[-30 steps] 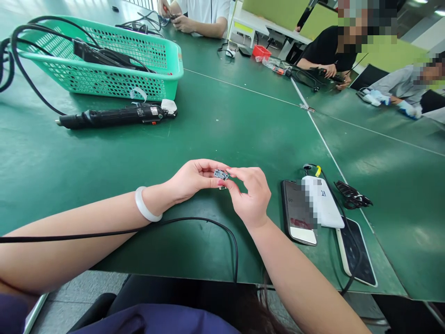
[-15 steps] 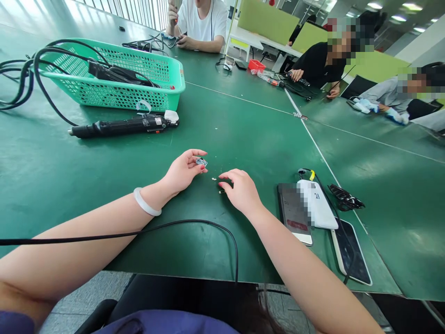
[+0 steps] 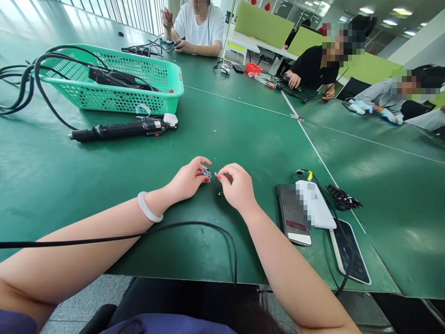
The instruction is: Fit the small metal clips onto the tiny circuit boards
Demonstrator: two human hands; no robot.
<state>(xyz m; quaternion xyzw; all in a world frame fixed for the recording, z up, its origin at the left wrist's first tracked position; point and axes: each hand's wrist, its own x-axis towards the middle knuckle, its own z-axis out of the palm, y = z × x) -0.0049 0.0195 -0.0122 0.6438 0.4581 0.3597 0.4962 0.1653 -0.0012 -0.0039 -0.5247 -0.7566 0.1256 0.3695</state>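
Observation:
My left hand is closed on a small grey-and-dark piece with a patterned face, perhaps a circuit board, held between thumb and fingers. Just right of it, my right hand pinches a tiny pale piece between thumb and forefinger; its kind is too small to make out. The two hands are close together but apart, low over the green table. Below the right fingertips lies a small metallic bit on the tabletop.
A black electric screwdriver lies before a green basket of cables. Several phones, among them a dark one, and a white power bank lie at right. A black cable crosses my left forearm. Co-workers sit across the table.
My right hand has picked up the tiny pale piece from the table and lifted it toward the piece in my left hand. My left hand has shifted slightly right and nearer.

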